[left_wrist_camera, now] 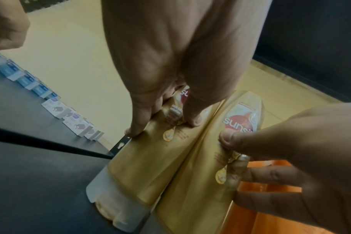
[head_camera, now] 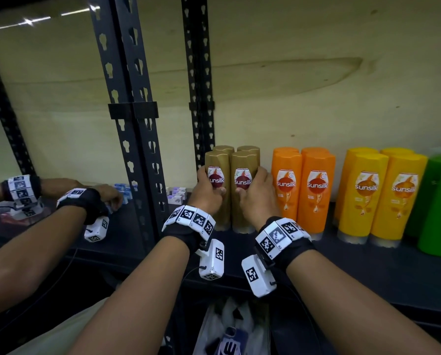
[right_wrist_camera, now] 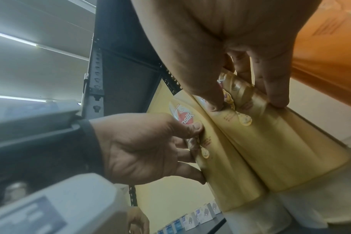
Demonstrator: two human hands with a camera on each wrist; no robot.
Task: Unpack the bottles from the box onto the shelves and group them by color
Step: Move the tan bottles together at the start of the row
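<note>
Two gold Sunsilk bottles stand side by side, touching, on the black shelf (head_camera: 368, 272). My left hand (head_camera: 211, 183) grips the left gold bottle (head_camera: 217, 162), thumb on the label and fingers round its left side. My right hand (head_camera: 250, 183) grips the right gold bottle (head_camera: 243, 162) the same way from the right. Two more gold bottles (head_camera: 223, 149) stand directly behind. The left wrist view shows the left gold bottle (left_wrist_camera: 150, 166) with its clear cap on the shelf. In the right wrist view the right gold bottle (right_wrist_camera: 281, 150) also stands cap down.
Right of the gold group stand orange bottles (head_camera: 316, 190), then yellow bottles (head_camera: 362, 196), then green bottles (head_camera: 439, 201). Black slotted uprights (head_camera: 135, 149) rise on the left. Another person's hands (head_camera: 104, 198) work at small blue and purple boxes (head_camera: 176, 196). A plastic bag (head_camera: 229, 329) lies below.
</note>
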